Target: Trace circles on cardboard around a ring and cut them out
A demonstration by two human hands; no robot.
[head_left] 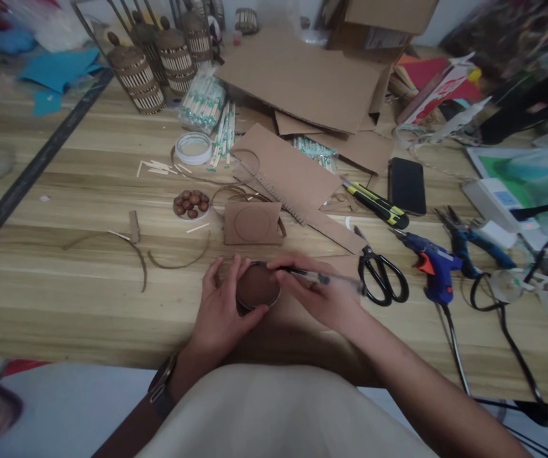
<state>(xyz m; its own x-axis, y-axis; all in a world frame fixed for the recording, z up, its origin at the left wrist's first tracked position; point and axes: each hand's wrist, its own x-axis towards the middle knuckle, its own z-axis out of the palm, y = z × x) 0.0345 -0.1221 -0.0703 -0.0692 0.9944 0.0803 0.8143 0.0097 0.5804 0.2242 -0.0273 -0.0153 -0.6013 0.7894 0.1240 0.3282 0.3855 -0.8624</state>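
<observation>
At the table's near edge, my left hand (225,302) curls its fingers and thumb around a round, rimmed piece (258,284) with a brown face. Whether it is a lid or a ring laid over cardboard, I cannot tell. My right hand (319,289) pinches a pen (309,275), its tip end at the rim's upper right. Just beyond lies a cardboard piece (253,224) with a circle drawn on it. Black-handled scissors (381,273) rest to the right of my right hand.
Right side: a blue glue gun (438,264) with its cord, pliers (474,238), a phone (407,186) and a yellow-black utility knife (376,203). Beyond my hands are a dish of brown balls (191,203), a tape roll (192,148), cardboard sheets (302,76) and stick-built lanterns (135,76).
</observation>
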